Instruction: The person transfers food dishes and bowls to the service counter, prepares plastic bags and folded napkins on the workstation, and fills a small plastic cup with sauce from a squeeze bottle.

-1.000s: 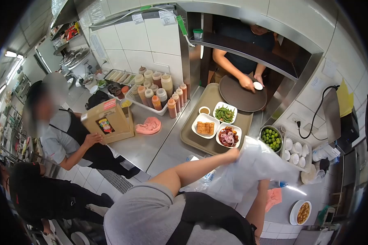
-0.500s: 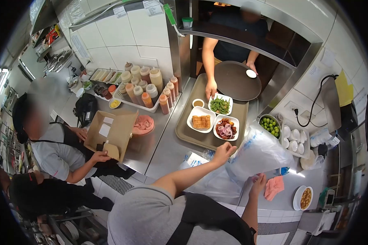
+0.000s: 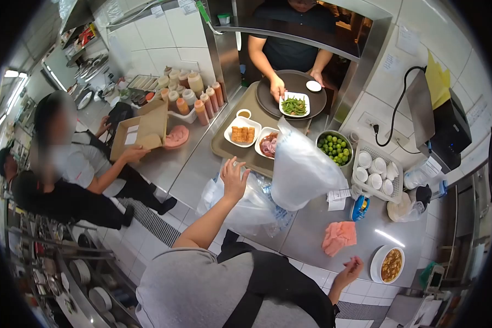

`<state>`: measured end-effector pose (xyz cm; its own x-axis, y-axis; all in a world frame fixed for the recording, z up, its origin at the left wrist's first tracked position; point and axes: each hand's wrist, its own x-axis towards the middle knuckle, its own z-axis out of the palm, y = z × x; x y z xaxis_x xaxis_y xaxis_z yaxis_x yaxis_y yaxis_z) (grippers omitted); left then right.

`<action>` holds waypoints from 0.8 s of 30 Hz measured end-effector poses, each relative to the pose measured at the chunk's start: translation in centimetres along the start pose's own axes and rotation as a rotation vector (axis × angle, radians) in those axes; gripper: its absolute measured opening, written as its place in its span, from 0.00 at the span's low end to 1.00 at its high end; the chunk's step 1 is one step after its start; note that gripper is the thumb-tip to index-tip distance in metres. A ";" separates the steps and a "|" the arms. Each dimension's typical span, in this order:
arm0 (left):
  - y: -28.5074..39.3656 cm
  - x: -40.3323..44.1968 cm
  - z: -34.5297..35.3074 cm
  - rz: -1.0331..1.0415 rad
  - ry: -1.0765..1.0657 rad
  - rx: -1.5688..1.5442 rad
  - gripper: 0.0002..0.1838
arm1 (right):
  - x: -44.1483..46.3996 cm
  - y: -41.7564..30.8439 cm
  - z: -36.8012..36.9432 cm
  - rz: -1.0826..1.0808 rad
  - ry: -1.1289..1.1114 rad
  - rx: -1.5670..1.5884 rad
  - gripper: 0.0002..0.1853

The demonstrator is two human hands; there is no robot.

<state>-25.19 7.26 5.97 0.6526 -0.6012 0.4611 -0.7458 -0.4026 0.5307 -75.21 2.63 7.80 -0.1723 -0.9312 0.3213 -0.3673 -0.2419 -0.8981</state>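
A clear plastic bag stands puffed up at the counter's middle, with more crumpled plastic to its left. My left hand is raised over the crumpled plastic, fingers spread, holding nothing. Near the counter's front edge, my right hand hangs with loosely curled fingers, apart from the bag and below a pink cloth. On the brown tray are a bowl of golden rolls, a small sauce cup and a bowl of meat with onions, partly hidden by the bag.
Across the pass, a person holds a green bean dish over a round tray. Limes, a basket of white cups, a blue tape dispenser and a stew bowl stand right. A co-worker holds a cardboard box at left.
Both my hands have come away from the bag, which now stands by itself. The person across the pass has moved the green beans from the brown tray to above the round one.
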 end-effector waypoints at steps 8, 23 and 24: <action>5.3 -6.0 -1.0 -0.358 -0.071 0.347 0.36 | 6.8 4.1 -9.6 -0.042 0.206 -0.142 0.11; 8.7 -13.4 -3.9 0.002 0.030 0.105 0.28 | 14.8 4.3 -15.1 -0.234 0.446 -0.288 0.16; 9.8 -14.3 -3.8 0.055 -0.033 0.058 0.27 | 14.8 4.4 -16.2 -0.142 0.487 -0.237 0.16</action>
<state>-41.38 14.53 7.28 0.6068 -0.6454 0.4640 -0.7872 -0.4071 0.4631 -94.20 -7.83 13.43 -0.4875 -0.6471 0.5861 -0.6037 -0.2352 -0.7618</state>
